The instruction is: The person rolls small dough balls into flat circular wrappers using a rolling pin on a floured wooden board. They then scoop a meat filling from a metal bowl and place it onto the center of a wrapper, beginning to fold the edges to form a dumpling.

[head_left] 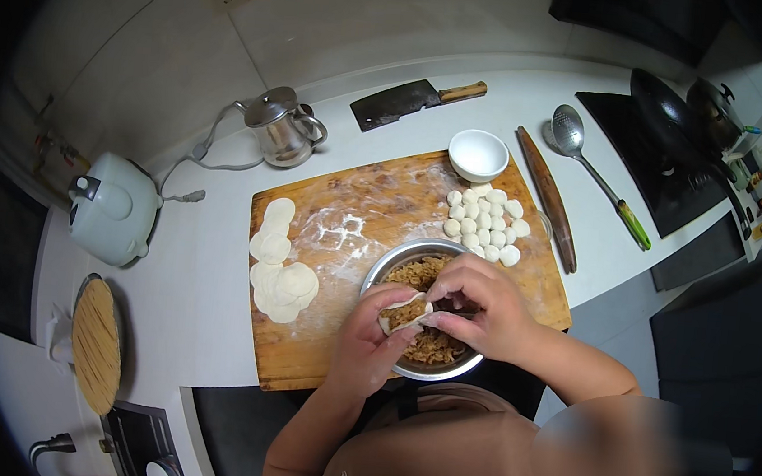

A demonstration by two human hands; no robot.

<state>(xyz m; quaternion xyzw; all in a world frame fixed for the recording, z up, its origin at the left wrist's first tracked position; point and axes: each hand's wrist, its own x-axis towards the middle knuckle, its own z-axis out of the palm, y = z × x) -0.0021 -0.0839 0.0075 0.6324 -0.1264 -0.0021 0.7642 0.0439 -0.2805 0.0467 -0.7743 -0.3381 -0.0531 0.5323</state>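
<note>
A dumpling wrapper (406, 314) with brown filling on it lies cupped in my left hand (369, 335), the thumb along its near side. My right hand (481, 307) pinches the wrapper's right edge between thumb and fingers. Both hands are over a steel bowl (382, 264) of brown minced filling (417, 271), partly hiding it. The bowl stands at the near edge of a floured wooden board (316, 359). Rolled wrappers (284, 290) lie overlapping on the board's left side. Several small dough balls (483, 222) sit together at its right.
A white bowl (478, 156) stands at the board's far edge. Beyond are a cleaver (396, 103) and a steel kettle (279, 127). To the right lie a wooden rolling pin (547, 198), a skimmer (599, 176) and a cooktop (646, 157) with pans. A pale appliance (115, 209) stands left, above a round woven tray (97, 346).
</note>
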